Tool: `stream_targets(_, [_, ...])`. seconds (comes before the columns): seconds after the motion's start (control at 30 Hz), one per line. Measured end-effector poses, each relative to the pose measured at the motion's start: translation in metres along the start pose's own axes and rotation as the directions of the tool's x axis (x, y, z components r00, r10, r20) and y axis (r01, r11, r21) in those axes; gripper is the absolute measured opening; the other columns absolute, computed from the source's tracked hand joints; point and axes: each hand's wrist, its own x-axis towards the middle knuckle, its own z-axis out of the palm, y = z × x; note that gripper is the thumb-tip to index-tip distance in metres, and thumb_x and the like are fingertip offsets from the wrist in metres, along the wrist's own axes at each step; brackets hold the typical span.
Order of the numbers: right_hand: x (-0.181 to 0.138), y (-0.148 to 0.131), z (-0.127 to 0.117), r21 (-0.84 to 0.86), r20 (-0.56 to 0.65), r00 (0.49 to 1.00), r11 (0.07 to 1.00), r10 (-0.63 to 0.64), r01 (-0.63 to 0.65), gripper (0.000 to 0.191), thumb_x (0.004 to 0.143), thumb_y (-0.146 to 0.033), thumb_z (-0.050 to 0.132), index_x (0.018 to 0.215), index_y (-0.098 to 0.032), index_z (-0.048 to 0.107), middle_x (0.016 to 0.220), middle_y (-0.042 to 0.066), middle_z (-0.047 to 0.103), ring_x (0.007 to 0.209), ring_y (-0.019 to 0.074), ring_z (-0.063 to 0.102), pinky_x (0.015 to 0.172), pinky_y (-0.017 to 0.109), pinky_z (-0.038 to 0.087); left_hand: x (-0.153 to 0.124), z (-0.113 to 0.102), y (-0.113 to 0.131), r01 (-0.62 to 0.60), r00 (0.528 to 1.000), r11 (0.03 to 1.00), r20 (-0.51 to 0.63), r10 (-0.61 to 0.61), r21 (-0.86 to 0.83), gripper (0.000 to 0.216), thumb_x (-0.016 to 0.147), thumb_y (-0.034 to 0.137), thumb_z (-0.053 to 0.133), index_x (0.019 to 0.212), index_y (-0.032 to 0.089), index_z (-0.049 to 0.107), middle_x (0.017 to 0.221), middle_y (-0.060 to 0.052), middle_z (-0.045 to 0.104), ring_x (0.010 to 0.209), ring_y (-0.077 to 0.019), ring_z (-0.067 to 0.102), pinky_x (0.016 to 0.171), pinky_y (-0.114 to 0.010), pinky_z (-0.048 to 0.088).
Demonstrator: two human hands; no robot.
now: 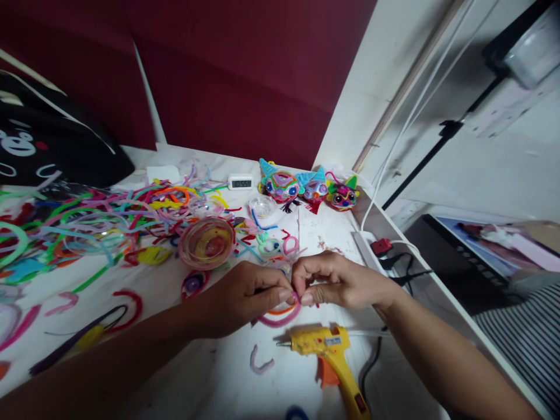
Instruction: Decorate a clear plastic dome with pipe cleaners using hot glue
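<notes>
My left hand and my right hand meet over the white table, both with thumb and fingers pinched together. Between their fingertips is a pink pipe cleaner, curved into a loop, with an orange strand inside the curve. The fingers hide its upper part. Just below my hands lies a yellow glue gun, its nozzle facing left. A short pale curved pipe cleaner piece rests left of the nozzle.
Tangled coloured pipe cleaners cover the left side, beside a clear bowl. Decorated animal faces and a digital timer stand at the back. A power strip and cables run along the table's right edge.
</notes>
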Motion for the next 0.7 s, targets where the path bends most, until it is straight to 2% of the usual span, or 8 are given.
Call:
stream_targets(0.2, [0.001, 0.004, 0.004, 0.149, -0.065, 0.997, 0.988, 0.039, -0.029, 0.018, 0.086, -0.03, 0.066, 0.079, -0.015, 0.058, 0.07, -0.003, 0.056, 0.063, 0.0075, 0.051, 0.06, 0.02, 0.043, 0.0, -0.004, 0.0, 0.054, 0.998, 0.997, 0.035, -0.052, -0.06, 0.029, 0.092, 0.034, 0.048, 0.077, 0.014, 0.063, 0.051, 0.007, 0.044, 0.039, -0.0051, 0.04, 0.039, -0.017, 0.031])
stream_targets(0.27, [0.002, 0.005, 0.005, 0.197, -0.135, 0.988, 0.979, 0.071, -0.043, 0.023, 0.083, -0.034, 0.069, 0.079, -0.014, 0.057, 0.068, -0.003, 0.054, 0.06, 0.007, 0.049, 0.058, 0.019, 0.041, -0.001, -0.004, 0.0, 0.045, 0.999, 0.999, -0.025, -0.046, -0.026, 0.029, 0.094, 0.035, 0.043, 0.086, 0.015, 0.062, 0.054, 0.006, 0.048, 0.04, -0.0059, 0.042, 0.04, -0.017, 0.033])
stream_targets(0.33, [0.003, 0.006, 0.005, 0.224, -0.202, 0.974, 0.973, 0.103, -0.057, 0.028, 0.08, -0.037, 0.072, 0.078, -0.014, 0.057, 0.065, -0.004, 0.053, 0.058, 0.0066, 0.048, 0.056, 0.019, 0.04, -0.002, -0.003, 0.001, -0.016, 0.985, 0.993, -0.167, 0.035, 0.114, 0.025, 0.095, 0.035, 0.043, 0.096, 0.016, 0.059, 0.067, 0.003, 0.057, 0.051, -0.0083, 0.052, 0.049, -0.02, 0.042])
stream_targets(0.4, [0.005, 0.006, 0.005, 0.236, -0.251, 0.96, 0.97, 0.12, -0.06, 0.03, 0.078, -0.038, 0.075, 0.076, -0.013, 0.058, 0.063, -0.004, 0.053, 0.057, 0.0065, 0.047, 0.054, 0.019, 0.039, -0.003, 0.001, -0.001, -0.115, 0.934, 0.935, -0.284, 0.217, 0.337, 0.021, 0.093, 0.035, 0.05, 0.102, 0.017, 0.057, 0.087, -0.002, 0.064, 0.073, -0.013, 0.061, 0.067, -0.025, 0.049])
stream_targets(0.43, [0.006, 0.005, 0.005, 0.24, -0.265, 0.956, 0.969, 0.124, -0.059, 0.031, 0.077, -0.038, 0.075, 0.075, -0.013, 0.058, 0.062, -0.004, 0.054, 0.056, 0.0064, 0.047, 0.054, 0.019, 0.039, -0.004, 0.003, -0.002, -0.159, 0.896, 0.878, -0.307, 0.32, 0.451, 0.02, 0.091, 0.034, 0.055, 0.102, 0.018, 0.057, 0.097, -0.005, 0.064, 0.085, -0.0159, 0.061, 0.076, -0.028, 0.05])
stream_targets(0.53, [0.007, 0.004, 0.006, 0.252, -0.284, 0.951, 0.966, 0.122, -0.048, 0.03, 0.076, -0.037, 0.077, 0.076, -0.013, 0.059, 0.062, -0.003, 0.056, 0.054, 0.0066, 0.049, 0.053, 0.019, 0.041, -0.004, 0.008, -0.007, -0.216, 0.794, 0.687, -0.285, 0.537, 0.694, 0.011, 0.088, 0.026, 0.06, 0.096, 0.019, 0.061, 0.115, -0.009, 0.059, 0.108, -0.0226, 0.055, 0.092, -0.038, 0.044])
stream_targets(0.6, [0.008, 0.004, 0.007, 0.252, -0.3, 0.947, 0.967, 0.111, -0.034, 0.027, 0.077, -0.035, 0.076, 0.077, -0.014, 0.059, 0.061, -0.003, 0.057, 0.054, 0.007, 0.051, 0.053, 0.02, 0.043, -0.004, 0.009, -0.008, -0.2, 0.757, 0.613, -0.277, 0.592, 0.764, 0.006, 0.088, 0.019, 0.058, 0.09, 0.02, 0.064, 0.115, -0.008, 0.057, 0.109, -0.0235, 0.053, 0.094, -0.041, 0.04])
stream_targets(0.7, [0.006, 0.002, 0.01, 0.19, -0.371, 0.927, 0.982, 0.057, 0.016, 0.019, 0.083, -0.031, 0.069, 0.083, -0.014, 0.061, 0.065, -0.002, 0.06, 0.057, 0.0087, 0.056, 0.056, 0.021, 0.046, -0.004, 0.008, -0.008, -0.188, 0.737, 0.62, -0.308, 0.602, 0.761, 0.011, 0.088, 0.014, 0.056, 0.089, 0.018, 0.066, 0.104, -0.008, 0.059, 0.101, -0.0216, 0.053, 0.09, -0.04, 0.04])
